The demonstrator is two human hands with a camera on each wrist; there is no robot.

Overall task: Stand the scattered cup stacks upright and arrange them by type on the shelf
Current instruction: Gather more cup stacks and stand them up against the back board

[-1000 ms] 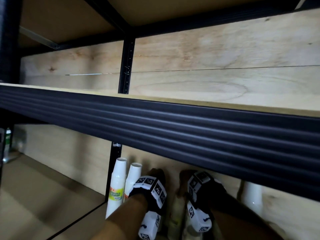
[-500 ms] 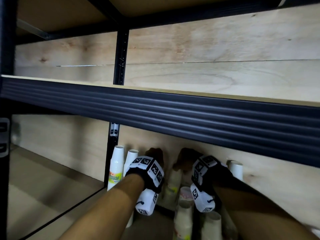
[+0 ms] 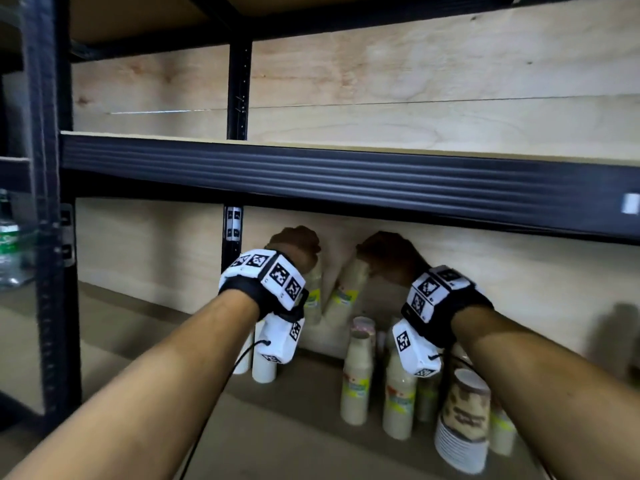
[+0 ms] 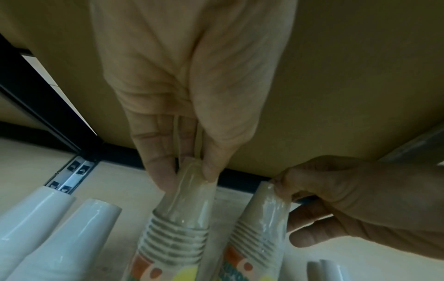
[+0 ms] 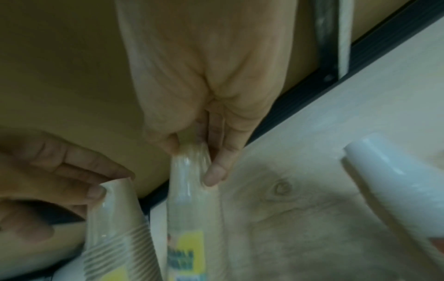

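Both hands reach under the black shelf beam [image 3: 346, 174] into the lower shelf [image 3: 277, 427]. The left hand [image 3: 294, 247] pinches the twisted plastic top of a wrapped beige cup stack [image 4: 177, 218] between thumb and fingers; this stack has a printed label and stands close to the plywood back wall [image 3: 156, 251]. The right hand [image 3: 388, 254] pinches in the same way the plastic top of a second wrapped beige cup stack [image 5: 187, 218], which leans to the right in the head view, so that the two stacks are close together at the bottom and spread apart at the top. In the wrist views the two stacks are just beside each other, and I cannot tell if they touch.

To the left of the held stacks, two white cup stacks [image 4: 60, 237] stand upright beside the black post [image 3: 239, 91]. In front of the hands, nearer to the person, more beige stacks [image 3: 356, 379] stand upright on the shelf. A patterned brown cup stack [image 3: 465, 420] stands under the right forearm, with many white rims at its base. One more white stack [image 5: 389, 180] shows at the right in the right wrist view.
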